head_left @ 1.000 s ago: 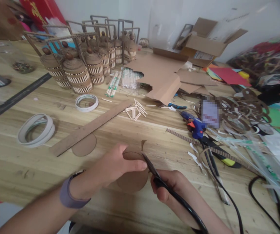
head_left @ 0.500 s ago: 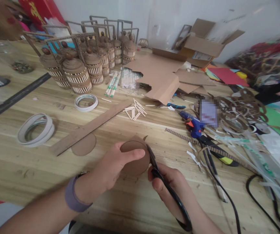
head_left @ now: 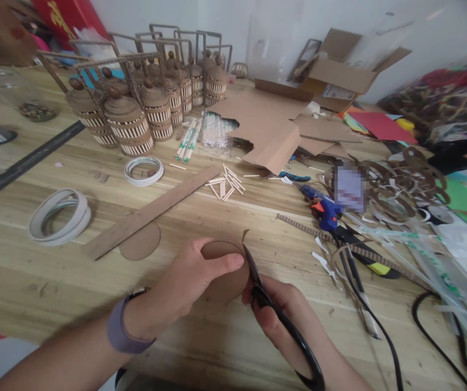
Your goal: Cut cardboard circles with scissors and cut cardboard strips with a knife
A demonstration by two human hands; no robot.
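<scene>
My left hand [head_left: 193,274] grips a brown cardboard disc [head_left: 227,279], thumb on top and the other fingers hidden beneath. Black-handled scissors [head_left: 258,288] are in my right hand [head_left: 294,309], their blades at the disc's right edge. A thin curled offcut [head_left: 245,235] stands up by the blade tips. To the left, a second cardboard disc [head_left: 142,243] lies partly under a long cardboard strip [head_left: 152,214].
White tape rings [head_left: 59,236] lie at left. Small wooden sticks [head_left: 225,182] are scattered mid-table. Behind stand several cardboard lanterns [head_left: 127,130]. A blue glue gun [head_left: 321,209], its cable, paper scraps and cardboard rings [head_left: 400,184] crowd the right side.
The disc has turned slightly in my left hand, and the flap of cardboard beyond its upper edge no longer shows. The scissors have shifted a little; the offcut stands more upright.
</scene>
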